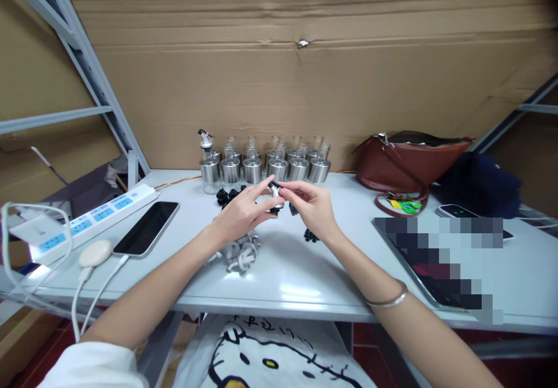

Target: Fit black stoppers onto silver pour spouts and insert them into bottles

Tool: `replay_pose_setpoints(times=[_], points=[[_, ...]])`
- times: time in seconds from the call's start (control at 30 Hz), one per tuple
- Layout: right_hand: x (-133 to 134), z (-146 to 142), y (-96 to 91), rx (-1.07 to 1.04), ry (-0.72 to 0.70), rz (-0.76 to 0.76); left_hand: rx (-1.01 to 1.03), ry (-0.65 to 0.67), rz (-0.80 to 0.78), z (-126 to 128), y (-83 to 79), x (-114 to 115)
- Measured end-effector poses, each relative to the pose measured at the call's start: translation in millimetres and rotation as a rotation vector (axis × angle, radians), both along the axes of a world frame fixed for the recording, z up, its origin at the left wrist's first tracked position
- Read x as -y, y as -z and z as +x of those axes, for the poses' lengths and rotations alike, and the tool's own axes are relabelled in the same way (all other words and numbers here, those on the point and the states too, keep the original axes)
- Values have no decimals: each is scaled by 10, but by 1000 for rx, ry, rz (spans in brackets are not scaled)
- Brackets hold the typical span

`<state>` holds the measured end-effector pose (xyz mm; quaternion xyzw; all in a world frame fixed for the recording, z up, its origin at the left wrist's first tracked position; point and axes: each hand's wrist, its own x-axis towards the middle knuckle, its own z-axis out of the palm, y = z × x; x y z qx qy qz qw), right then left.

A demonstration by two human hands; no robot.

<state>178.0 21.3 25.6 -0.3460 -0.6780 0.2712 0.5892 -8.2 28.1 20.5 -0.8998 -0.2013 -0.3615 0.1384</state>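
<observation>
Both my hands meet over the middle of the table around a small black and white pour spout [276,191]. My left hand [246,210] grips its body from the left, fingers closed around it. With thumb and fingers pinched, my right hand [311,205] holds its upper part. Behind stand rows of glass bottles with metal sleeves [275,168]; the front-left one carries a similar spout [204,139]. Black stoppers [223,196] lie partly hidden behind my left hand. White and grey spout parts [242,256] sit below it, and small black pieces [311,235] lie under my right wrist.
On the left are a power strip [96,219], a phone [147,228] and a white round charger [96,253] with cables. To the right are a brown handbag [410,161], a dark cap [479,187] and a partly blurred tablet [407,260]. Cardboard [305,85] backs the table.
</observation>
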Motion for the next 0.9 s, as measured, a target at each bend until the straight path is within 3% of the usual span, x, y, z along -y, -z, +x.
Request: replay_pose_setpoints(times=[0.13, 0.47, 0.9], points=[[-42, 13, -12, -193, -129, -229, -1, 11, -9, 6, -7, 7], [-30, 22, -74, -404, -345, -521, 3, 39, -37, 16, -26, 21], [-42, 13, -75, -418, -216, -449, -22, 42, -65, 18, -25, 23]])
